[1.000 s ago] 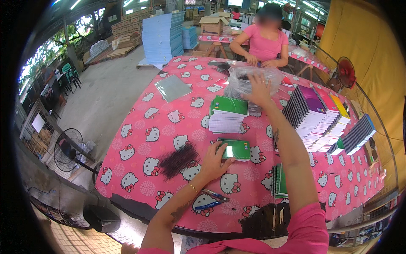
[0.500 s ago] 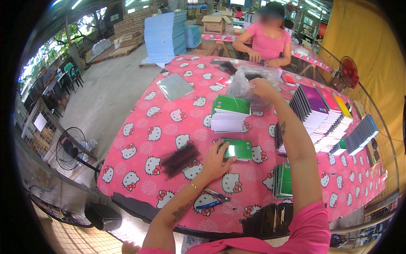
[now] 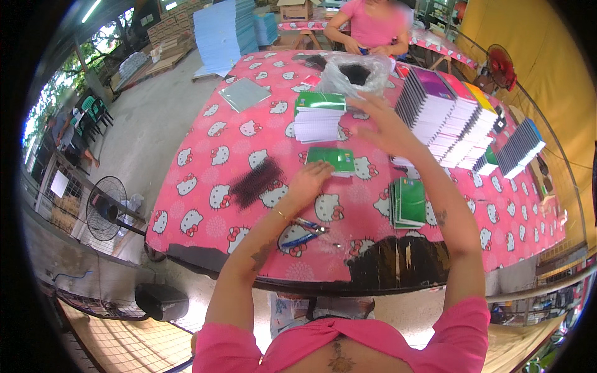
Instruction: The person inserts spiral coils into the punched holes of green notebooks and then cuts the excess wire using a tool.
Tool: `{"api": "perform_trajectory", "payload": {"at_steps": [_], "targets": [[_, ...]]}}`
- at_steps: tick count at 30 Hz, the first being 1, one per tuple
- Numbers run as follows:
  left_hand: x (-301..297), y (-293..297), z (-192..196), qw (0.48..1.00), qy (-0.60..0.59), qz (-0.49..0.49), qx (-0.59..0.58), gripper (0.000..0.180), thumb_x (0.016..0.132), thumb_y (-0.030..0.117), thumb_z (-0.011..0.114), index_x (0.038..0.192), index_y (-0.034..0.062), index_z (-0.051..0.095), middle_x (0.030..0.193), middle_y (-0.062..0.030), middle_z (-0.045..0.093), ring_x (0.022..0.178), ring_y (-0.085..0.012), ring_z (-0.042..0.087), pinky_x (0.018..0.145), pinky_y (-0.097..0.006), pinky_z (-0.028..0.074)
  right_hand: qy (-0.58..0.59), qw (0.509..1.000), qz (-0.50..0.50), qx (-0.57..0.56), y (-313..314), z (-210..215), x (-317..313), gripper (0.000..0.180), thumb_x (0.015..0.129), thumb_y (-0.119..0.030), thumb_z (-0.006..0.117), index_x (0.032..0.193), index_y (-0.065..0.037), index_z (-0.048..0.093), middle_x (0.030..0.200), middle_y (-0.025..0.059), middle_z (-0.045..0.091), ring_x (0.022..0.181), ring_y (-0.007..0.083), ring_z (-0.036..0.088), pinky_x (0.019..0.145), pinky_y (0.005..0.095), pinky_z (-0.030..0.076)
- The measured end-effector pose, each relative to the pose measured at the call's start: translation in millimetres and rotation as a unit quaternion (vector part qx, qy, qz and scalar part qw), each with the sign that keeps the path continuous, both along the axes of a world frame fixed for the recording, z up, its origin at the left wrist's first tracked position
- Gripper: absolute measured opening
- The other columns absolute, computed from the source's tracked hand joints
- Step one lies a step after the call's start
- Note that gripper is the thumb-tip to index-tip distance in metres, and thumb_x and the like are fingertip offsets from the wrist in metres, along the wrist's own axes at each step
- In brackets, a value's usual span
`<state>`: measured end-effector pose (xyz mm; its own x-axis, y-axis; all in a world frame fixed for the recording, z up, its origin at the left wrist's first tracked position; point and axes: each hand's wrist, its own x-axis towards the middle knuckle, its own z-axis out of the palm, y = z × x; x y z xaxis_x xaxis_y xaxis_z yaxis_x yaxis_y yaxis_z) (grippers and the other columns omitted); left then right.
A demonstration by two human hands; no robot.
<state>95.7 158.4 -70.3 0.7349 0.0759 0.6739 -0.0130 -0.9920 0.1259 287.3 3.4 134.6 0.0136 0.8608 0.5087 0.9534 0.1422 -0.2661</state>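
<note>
A green notebook (image 3: 341,158) with white page edges lies flat near the middle of the table. My left hand (image 3: 309,181) is closed over its left end, fingers bent onto the cover. My right hand (image 3: 382,127) is in the air to the right of a stack of green notebooks (image 3: 319,121), slightly blurred, its fingers apart and holding nothing. Just beyond it stands a clear plastic bag (image 3: 375,81) with black coils inside. Black spiral binding coils (image 3: 256,183) lie in a bundle left of my left hand. Blue-handled pliers (image 3: 301,239) rest near my left wrist.
Green spiral notebooks (image 3: 410,202) lie at right, below my right forearm. Tall stacks of purple, red and yellow notebooks (image 3: 432,84) stand beyond. Clear sheets (image 3: 244,94) lie at far left. A person in pink (image 3: 373,28) works across the table. A standing fan (image 3: 106,208) is left.
My right hand has come back from the plastic bag toward me, empty, with its fingers spreading. My left hand stays at the green notebook, now over its left end. The view has tilted down.
</note>
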Motion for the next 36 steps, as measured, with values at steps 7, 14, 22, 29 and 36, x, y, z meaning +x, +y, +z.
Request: {"api": "perform_trajectory", "payload": {"at_steps": [7, 14, 22, 29, 36], "targets": [[-31, -130, 84, 0.995, 0.02, -0.083, -0.053, 0.029, 0.081, 0.005, 0.066, 0.109, 0.005, 0.065, 0.101, -0.0116, 0.065, 0.099, -0.0312, 0.061, 0.091, -0.046, 0.048, 0.279, 0.955, -0.079, 0.067, -165, -118, -67, 0.067, 0.081, -0.01, 0.08, 0.14, -0.002, 0.05, 0.129, 0.0165, 0.058, 0.121, 0.027, 0.057, 0.107, 0.0408, 0.044], [-70, -99, 36, 0.991, -0.087, 0.038, -0.094, 0.025, 0.085, 0.014, 0.071, 0.106, 0.0029, 0.066, 0.103, -0.014, 0.064, 0.099, -0.0367, 0.058, 0.088, -0.048, 0.049, 0.511, 0.844, -0.114, 0.114, -217, -188, -126, 0.031, 0.086, 0.001, 0.073, 0.115, -0.001, 0.062, 0.104, 0.0067, 0.065, 0.095, 0.0135, 0.061, 0.087, 0.0293, 0.049], [-121, 3, 8, 0.955, 0.126, 0.259, 0.067, 0.02, 0.091, 0.014, 0.065, 0.108, 0.0041, 0.064, 0.098, -0.0141, 0.06, 0.093, -0.0313, 0.059, 0.082, -0.043, 0.051, 0.532, 0.84, -0.084, 0.063, -196, -189, -131, 0.031, 0.086, 0.005, 0.069, 0.114, -0.003, 0.06, 0.107, 0.0057, 0.063, 0.1, 0.0139, 0.06, 0.091, 0.0294, 0.047], [-113, -60, 41, 0.972, 0.018, 0.235, -0.023, 0.024, 0.095, 0.013, 0.06, 0.116, 0.0019, 0.058, 0.093, -0.0125, 0.057, 0.085, -0.0312, 0.059, 0.071, -0.04, 0.05, 0.604, 0.789, -0.074, 0.08, -189, -191, -137, 0.029, 0.086, 0.003, 0.071, 0.114, -0.002, 0.065, 0.107, 0.0063, 0.069, 0.098, 0.014, 0.062, 0.088, 0.0285, 0.047], [-114, -187, 36, 0.836, -0.054, 0.014, -0.546, 0.019, 0.105, 0.013, 0.049, 0.118, 0.0007, 0.055, 0.097, -0.0044, 0.057, 0.084, -0.0141, 0.053, 0.07, -0.031, 0.047, 0.563, 0.825, -0.054, -0.004, -189, -188, -132, 0.026, 0.09, 0.0, 0.069, 0.115, -0.002, 0.072, 0.107, 0.0037, 0.072, 0.098, 0.0098, 0.061, 0.088, 0.0259, 0.047]]}}
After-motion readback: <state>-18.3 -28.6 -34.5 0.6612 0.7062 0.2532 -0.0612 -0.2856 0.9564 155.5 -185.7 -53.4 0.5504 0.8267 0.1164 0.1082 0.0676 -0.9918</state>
